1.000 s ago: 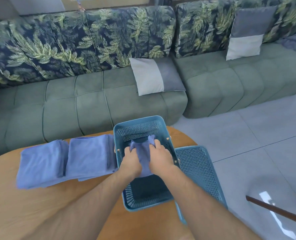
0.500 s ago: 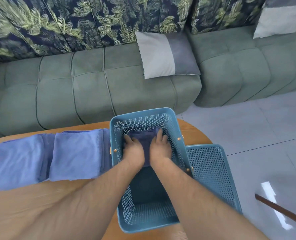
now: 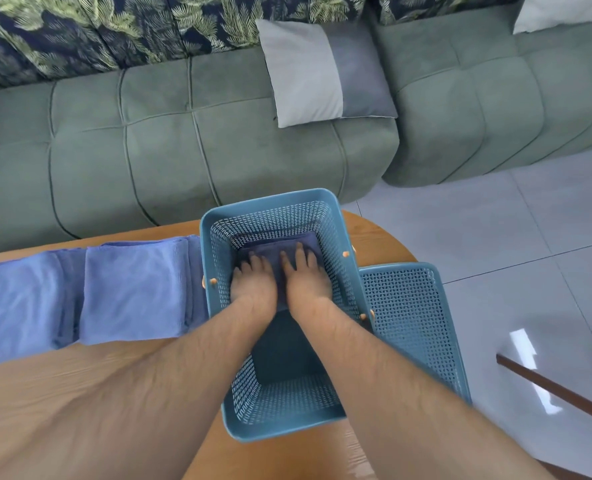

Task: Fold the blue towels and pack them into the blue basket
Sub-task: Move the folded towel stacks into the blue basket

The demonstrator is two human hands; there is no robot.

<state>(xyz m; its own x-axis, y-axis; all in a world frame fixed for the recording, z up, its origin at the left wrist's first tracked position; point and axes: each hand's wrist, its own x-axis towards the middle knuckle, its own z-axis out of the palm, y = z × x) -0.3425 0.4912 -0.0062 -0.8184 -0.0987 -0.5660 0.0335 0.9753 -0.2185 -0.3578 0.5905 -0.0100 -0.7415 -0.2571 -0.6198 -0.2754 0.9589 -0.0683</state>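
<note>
1. The blue towel (image 3: pixel 277 249) lies folded on the floor of the blue basket (image 3: pixel 270 199), at its far end.
2. My left hand (image 3: pixel 253 285) and right hand (image 3: pixel 306 282) rest side by side on it, fingers straight, pressing and gripping nothing.
3. I judge this is the seating step: press evenly, square it to the far wall, and keep the near half free.
4. More folded towels (image 3: pixel 132 289) wait on the counter (image 3: pixel 80 393), left of the basket.
5. A second ago both hands clutched the towel higher up; now it is down flat.

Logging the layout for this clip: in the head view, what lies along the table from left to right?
left towel → next towel → basket → mesh panel
</note>
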